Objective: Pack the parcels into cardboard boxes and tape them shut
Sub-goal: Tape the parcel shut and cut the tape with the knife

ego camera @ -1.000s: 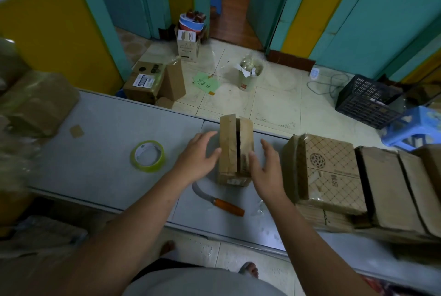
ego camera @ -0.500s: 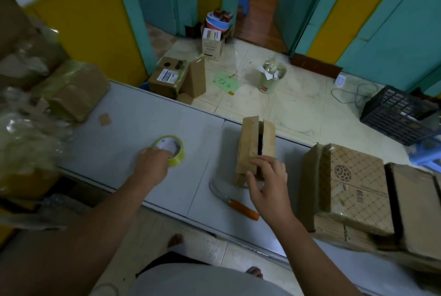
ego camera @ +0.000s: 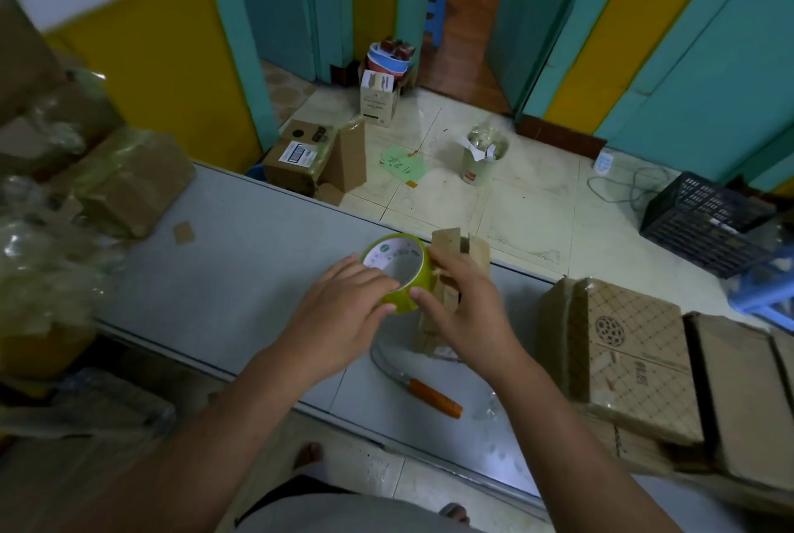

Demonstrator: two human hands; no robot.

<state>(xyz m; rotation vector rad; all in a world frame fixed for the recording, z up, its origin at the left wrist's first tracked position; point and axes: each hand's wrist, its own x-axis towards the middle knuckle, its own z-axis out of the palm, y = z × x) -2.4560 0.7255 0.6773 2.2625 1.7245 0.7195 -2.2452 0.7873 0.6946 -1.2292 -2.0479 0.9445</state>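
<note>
— Left hand [ego camera: 343,311] has the tape roll [ego camera: 397,274]?
— Yes, its fingers curl over the rim, and the right hand [ego camera: 466,317] pinches the opposite edge.
— And the cardboard box [ego camera: 477,257]?
— Just beyond, under the right hand, with its open seam running straight away.

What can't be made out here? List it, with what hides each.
Head view only.
Hidden: much of the small cardboard box, behind the tape roll and right hand.
Unseen: the tape's loose end; the left hand covers part.
Blurred: wrapped parcels at left.
Too small: writing on the green note on the floor.
Cut off: stacked boxes, by the right edge.
</note>
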